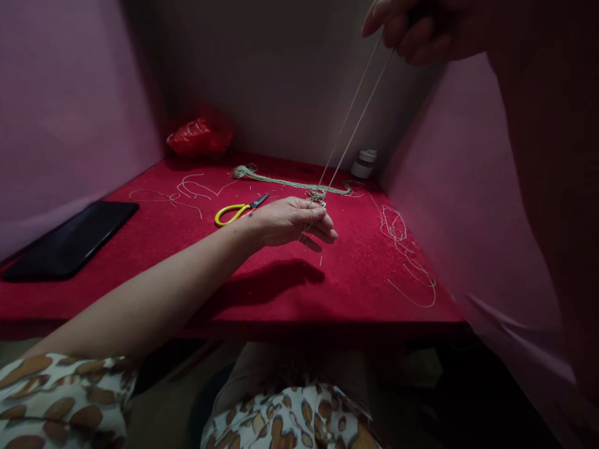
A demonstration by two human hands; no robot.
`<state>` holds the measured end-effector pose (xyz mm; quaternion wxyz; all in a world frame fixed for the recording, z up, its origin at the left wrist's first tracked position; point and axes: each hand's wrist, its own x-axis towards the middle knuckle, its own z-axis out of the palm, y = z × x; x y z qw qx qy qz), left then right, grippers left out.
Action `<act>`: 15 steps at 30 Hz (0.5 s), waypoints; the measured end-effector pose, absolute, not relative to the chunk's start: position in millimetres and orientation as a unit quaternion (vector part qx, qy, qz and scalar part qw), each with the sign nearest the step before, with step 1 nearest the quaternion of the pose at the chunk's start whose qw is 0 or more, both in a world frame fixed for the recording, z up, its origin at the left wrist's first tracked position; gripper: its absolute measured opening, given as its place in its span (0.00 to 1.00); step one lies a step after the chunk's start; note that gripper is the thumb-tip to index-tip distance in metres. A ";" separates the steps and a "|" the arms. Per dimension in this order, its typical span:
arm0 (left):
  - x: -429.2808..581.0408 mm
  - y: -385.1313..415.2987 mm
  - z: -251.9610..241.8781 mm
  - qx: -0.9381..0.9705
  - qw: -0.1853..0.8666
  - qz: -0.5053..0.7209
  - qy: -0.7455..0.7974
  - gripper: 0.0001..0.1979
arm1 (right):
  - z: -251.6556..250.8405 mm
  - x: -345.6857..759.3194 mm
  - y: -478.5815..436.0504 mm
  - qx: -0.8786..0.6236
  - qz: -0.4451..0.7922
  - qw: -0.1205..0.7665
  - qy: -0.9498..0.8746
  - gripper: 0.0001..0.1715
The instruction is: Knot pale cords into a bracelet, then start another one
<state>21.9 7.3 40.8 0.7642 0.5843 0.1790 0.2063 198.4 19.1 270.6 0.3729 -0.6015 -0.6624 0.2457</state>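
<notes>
My left hand [292, 219] hovers just over the red table [299, 280], fingers pinched on a small knotted piece of pale cord [318, 197]. Two taut strands [358, 112] run up from that knot to my right hand [416, 28], which is raised high at the top right with fingers closed on the strand ends. Yellow-handled scissors [238, 209] lie on the cloth just left of my left hand.
A bundle of greenish cord [290, 182] lies across the back of the table. Loose cord pieces [407, 255] curl at the right and others [187, 190] at the left. A black tablet [70, 240], a red bag [199, 136] and a small white jar [364, 163] stand around.
</notes>
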 end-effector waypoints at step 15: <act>23.1 8.2 31.9 0.566 0.791 0.157 0.171 0.11 | 272.3 200.7 13.7 -0.622 0.199 0.327 -0.683 0.09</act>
